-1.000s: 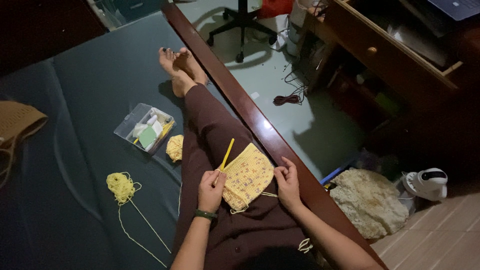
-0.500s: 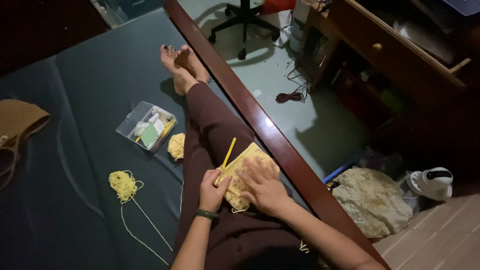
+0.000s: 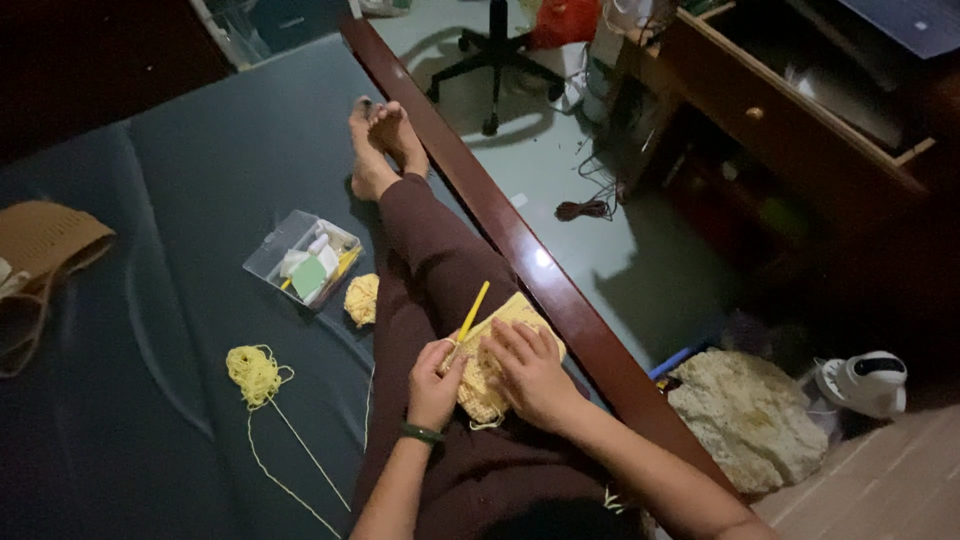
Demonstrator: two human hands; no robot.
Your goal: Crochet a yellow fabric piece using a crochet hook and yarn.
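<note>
On my lap, atop the dark bed (image 3: 180, 200), lies the yellow crochet piece (image 3: 490, 370). My left hand (image 3: 435, 385) pinches the yellow hook (image 3: 470, 315) against its edge, and my right hand (image 3: 530, 375) lies flat with fingers spread, pressing it down. Loose yarn (image 3: 255, 372) trails across the bed; it could snag or tangle, I think. The piece sits near the wooden rail (image 3: 520, 260) and might slide off toward the floor.

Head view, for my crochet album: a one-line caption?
Left hand holds a yellow hook; right hand presses yellow crochet on the lap.
</note>
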